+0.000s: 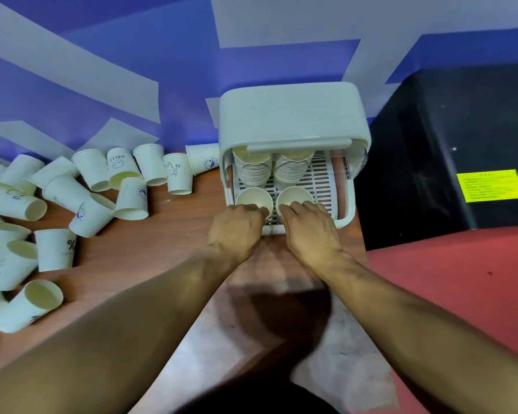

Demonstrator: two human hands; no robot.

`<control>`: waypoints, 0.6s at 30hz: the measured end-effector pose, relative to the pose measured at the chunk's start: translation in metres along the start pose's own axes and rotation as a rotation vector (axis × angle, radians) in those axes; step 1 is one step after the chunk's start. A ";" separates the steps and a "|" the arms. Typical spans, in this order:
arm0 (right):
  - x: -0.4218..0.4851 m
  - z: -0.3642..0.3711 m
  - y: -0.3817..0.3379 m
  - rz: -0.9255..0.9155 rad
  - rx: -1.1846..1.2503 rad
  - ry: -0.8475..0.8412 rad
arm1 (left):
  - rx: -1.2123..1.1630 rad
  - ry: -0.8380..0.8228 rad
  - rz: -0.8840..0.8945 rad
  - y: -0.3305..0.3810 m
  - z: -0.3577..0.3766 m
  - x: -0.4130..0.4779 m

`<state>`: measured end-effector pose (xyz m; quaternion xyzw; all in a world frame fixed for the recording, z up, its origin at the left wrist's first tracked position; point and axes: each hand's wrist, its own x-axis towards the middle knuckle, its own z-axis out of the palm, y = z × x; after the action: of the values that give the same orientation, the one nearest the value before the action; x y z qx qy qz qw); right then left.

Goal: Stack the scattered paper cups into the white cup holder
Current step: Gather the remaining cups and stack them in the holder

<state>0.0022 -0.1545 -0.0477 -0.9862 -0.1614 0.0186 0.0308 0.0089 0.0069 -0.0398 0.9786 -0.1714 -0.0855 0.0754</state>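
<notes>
The white cup holder stands on the wooden table against the blue wall, its front open over a slatted tray. Two tall stacks of paper cups fill the back of the tray, a left stack and a right stack. At the tray's front stand two upright cups side by side. My left hand grips the left cup at its near rim. The right cup is gripped the same way by my right hand.
Several scattered paper cups lie and stand over the left of the table. A black box with a yellow label stands right of the holder. Red floor lies past the table's right edge.
</notes>
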 end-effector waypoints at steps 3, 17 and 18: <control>0.002 0.007 0.002 -0.002 -0.008 -0.004 | -0.015 -0.008 -0.002 -0.002 0.003 0.001; 0.004 -0.017 -0.027 0.017 0.110 0.074 | -0.140 0.083 -0.070 -0.008 -0.013 -0.019; 0.003 -0.022 -0.037 -0.003 0.127 0.091 | -0.144 0.100 -0.088 -0.011 -0.019 -0.026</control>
<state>-0.0056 -0.1195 -0.0236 -0.9818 -0.1600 -0.0161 0.1005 -0.0081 0.0283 -0.0192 0.9803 -0.1177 -0.0518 0.1501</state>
